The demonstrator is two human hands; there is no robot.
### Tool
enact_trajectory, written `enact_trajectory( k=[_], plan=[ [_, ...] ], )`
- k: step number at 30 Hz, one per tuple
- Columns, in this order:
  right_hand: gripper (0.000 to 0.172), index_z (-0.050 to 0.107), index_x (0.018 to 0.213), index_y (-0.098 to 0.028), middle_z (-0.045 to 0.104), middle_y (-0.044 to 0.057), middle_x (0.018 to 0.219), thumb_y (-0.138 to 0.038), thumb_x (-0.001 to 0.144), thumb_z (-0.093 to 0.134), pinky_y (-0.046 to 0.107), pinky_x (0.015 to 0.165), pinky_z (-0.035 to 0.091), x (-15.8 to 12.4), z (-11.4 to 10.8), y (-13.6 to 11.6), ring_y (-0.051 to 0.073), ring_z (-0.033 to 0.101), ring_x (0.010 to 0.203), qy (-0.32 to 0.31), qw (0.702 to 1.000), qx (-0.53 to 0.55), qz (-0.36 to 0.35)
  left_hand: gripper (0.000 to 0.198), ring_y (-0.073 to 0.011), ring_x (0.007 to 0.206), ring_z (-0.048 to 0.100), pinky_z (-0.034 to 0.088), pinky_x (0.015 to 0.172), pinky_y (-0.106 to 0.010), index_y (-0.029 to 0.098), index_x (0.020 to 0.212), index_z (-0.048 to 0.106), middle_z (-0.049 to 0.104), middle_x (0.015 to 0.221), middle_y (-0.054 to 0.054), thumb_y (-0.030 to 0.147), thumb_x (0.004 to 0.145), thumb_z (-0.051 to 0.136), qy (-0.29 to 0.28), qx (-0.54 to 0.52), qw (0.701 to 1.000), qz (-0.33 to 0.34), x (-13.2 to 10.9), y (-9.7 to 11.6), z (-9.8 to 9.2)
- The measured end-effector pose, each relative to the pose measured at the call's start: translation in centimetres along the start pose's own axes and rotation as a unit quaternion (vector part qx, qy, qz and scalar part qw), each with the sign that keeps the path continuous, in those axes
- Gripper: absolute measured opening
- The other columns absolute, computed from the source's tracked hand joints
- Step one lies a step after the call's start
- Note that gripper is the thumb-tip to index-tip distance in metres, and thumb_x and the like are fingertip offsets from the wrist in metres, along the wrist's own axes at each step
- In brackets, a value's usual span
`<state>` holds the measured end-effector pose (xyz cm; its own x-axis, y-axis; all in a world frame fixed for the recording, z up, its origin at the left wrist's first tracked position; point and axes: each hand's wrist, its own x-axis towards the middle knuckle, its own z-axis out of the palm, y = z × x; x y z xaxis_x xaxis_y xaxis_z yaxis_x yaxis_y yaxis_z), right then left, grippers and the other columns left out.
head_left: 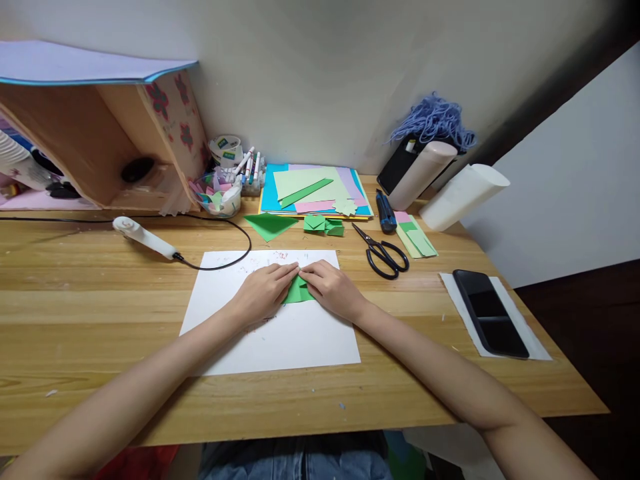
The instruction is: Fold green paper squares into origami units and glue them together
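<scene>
"One wooden table [100,380] is pictured. What is spread on it?"

"A white sheet [310,343], flecked with coloured marks, is laid before the person. Both bare hands are placed over it."

"How is the grip set?"

"The left hand [263,290] and the right hand [334,288] are brought in from opposite sides, their fingertips nearly joined. Each is closed on the green paper [299,295] between them, though the thumbs' hold is largely hidden."

"And the paper itself?"

"It is rested on the white sheet, right of the middle. Bright green and matt, it is partly covered by fingers; the exposed part is narrowed toward the far side and widened toward the near edge, which is left almost straight. Layers are shown by a fold line, and a small dark gap [303,286] is seen beside the right fingers."
</scene>
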<state>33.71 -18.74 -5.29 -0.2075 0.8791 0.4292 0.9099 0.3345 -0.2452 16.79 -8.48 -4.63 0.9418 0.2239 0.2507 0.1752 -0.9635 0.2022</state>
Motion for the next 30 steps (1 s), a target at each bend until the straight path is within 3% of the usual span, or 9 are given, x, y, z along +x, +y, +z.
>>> enact_trajectory(
  k=[6,12,18,24,30],
  plan=[
    [0.024,0.059,0.102,-0.012,0.061,0.011,0.089,-0.012,0.085,0.042,0.036,0.074,0.049,0.0,-0.2,0.3,0.022,0.052,0.087,0.000,1.000,0.021,-0.021,0.037,-0.0221,0.099,0.056,0.050,0.080,-0.038,0.014,0.122,0.050,0.054,0.126,-0.009,0.017,0.087,0.038,-0.009,0.021,1.000,0.006,0.0,0.0,-0.1],
    [0.032,0.057,0.106,-0.010,0.060,0.014,0.095,-0.027,0.079,0.053,0.038,0.077,0.048,-0.1,-1.1,0.5,0.024,0.051,0.090,-0.038,0.997,0.054,-0.049,0.037,-0.0235,0.102,0.055,0.046,0.084,-0.039,0.014,0.119,0.053,0.055,0.125,-0.009,0.030,0.089,0.038,-0.006,0.043,0.999,0.007,0.1,0.4,-0.4],
    [0.025,0.060,0.100,-0.013,0.064,0.011,0.089,-0.026,0.082,0.049,0.036,0.074,0.048,0.0,-1.6,1.6,0.021,0.053,0.085,-0.034,0.995,0.056,-0.078,0.040,-0.0245,0.107,0.053,0.042,0.086,-0.040,0.015,0.121,0.051,0.054,0.126,-0.009,0.035,0.089,0.040,-0.007,0.057,0.998,-0.011,0.1,0.9,-0.4],
    [0.025,0.062,0.098,-0.013,0.062,0.009,0.076,-0.023,0.084,0.044,0.030,0.065,0.049,-0.3,-1.8,2.3,0.018,0.056,0.075,-0.009,0.996,0.055,-0.067,0.040,-0.0244,0.109,0.051,0.043,0.085,-0.040,0.015,0.123,0.049,0.054,0.126,-0.009,0.033,0.088,0.040,-0.017,0.049,0.999,-0.014,0.1,0.9,-0.4],
    [0.024,0.063,0.100,-0.014,0.062,0.008,0.079,-0.016,0.083,0.047,0.028,0.067,0.050,-0.7,-1.5,2.9,0.016,0.058,0.075,0.011,0.991,0.134,-0.015,0.041,-0.0249,0.110,0.049,0.042,0.088,-0.041,0.014,0.125,0.047,0.052,0.128,-0.009,0.032,0.089,0.038,-0.021,0.045,0.999,-0.014,0.0,0.7,-0.4]
  ],
)
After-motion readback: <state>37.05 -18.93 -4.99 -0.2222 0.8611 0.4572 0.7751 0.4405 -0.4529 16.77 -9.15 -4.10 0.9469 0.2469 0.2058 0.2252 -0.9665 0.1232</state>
